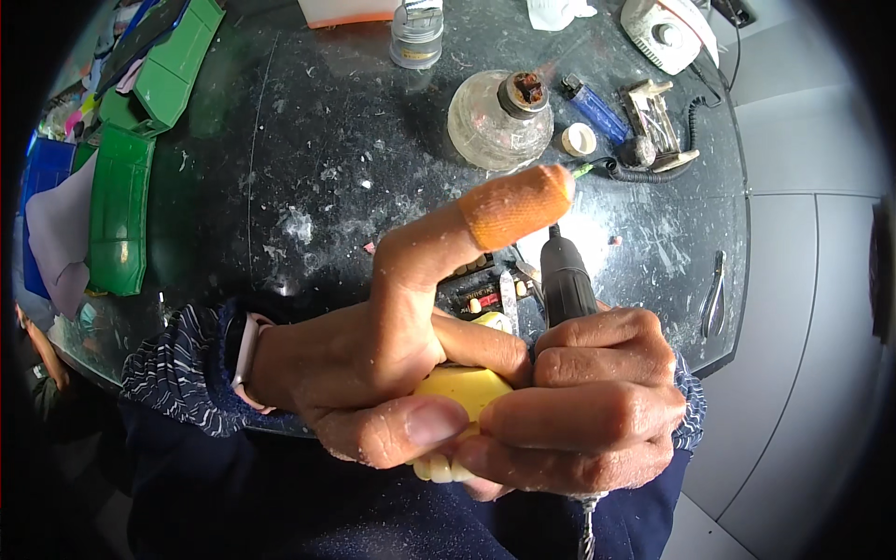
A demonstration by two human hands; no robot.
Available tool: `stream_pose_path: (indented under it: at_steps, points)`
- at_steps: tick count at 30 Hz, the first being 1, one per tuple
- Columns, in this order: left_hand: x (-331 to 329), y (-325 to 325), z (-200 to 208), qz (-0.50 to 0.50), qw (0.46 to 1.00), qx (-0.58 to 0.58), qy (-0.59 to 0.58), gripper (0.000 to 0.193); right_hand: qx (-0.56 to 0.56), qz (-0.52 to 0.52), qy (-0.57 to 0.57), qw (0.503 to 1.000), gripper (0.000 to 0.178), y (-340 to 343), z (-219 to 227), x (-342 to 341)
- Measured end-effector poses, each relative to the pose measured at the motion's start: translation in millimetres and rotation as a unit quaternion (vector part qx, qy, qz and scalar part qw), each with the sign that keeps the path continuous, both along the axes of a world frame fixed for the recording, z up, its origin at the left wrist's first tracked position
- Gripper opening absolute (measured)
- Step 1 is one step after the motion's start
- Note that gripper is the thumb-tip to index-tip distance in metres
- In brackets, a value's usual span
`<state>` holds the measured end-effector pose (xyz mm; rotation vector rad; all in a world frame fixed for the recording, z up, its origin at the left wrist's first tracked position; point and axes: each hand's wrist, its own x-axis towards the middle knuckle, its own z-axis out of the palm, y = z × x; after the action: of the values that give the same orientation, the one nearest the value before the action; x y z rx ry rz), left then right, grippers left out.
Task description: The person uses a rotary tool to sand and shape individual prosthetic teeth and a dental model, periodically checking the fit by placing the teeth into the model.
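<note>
My left hand (359,359) grips a yellow dental cast (464,385), thumb on its near side. Cream-coloured teeth (439,469) line the cast's lower edge, with a bit of pink beside them. An orange bandage (519,207) wraps my left index finger, which sticks up and away from the cast. Closed around a rotary handpiece (566,280) is my right hand (597,401); its fingertips press against the cast's right side. The handpiece's black end points away from me. A twisted metal bur (587,532) shows below my right hand, apart from the cast.
A glass spirit burner (499,121), a small white cap (579,140), a blue lighter (597,110) and a metal-framed tool (656,126) stand beyond my hands. Pliers (715,297) lie near the right edge. Green bins (121,210) line the left. A white control box (667,35) sits far right.
</note>
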<state>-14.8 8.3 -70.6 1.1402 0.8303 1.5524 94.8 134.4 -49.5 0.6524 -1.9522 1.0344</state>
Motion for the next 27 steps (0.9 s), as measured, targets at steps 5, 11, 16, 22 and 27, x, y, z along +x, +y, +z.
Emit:
stream_pose_path:
  at_steps: [5, 11, 16, 22, 27]
  points:
    - [1, -7, 4, -0.059, 0.997, 0.036, -0.029, 0.077, 0.006, -0.070, -0.012, 0.997, 0.015, -6, 1, 0]
    - [2, -14, 11, -0.071, 0.995, 0.048, -0.041, 0.079, 0.016, -0.040, -0.016, 0.999, 0.012, -4, 2, -4]
    - [0, -3, 6, -0.042, 0.999, 0.022, -0.009, 0.081, 0.020, 0.000, -0.027, 0.999, 0.013, 1, -1, -6]
    - [1, 2, 5, -0.005, 1.000, -0.006, 0.016, 0.083, -0.003, -0.020, -0.011, 1.000, 0.013, -6, -1, -3]
    - [-1, 2, -3, 0.017, 1.000, -0.014, 0.022, 0.085, -0.006, -0.037, 0.002, 0.999, 0.014, -8, -4, -5]
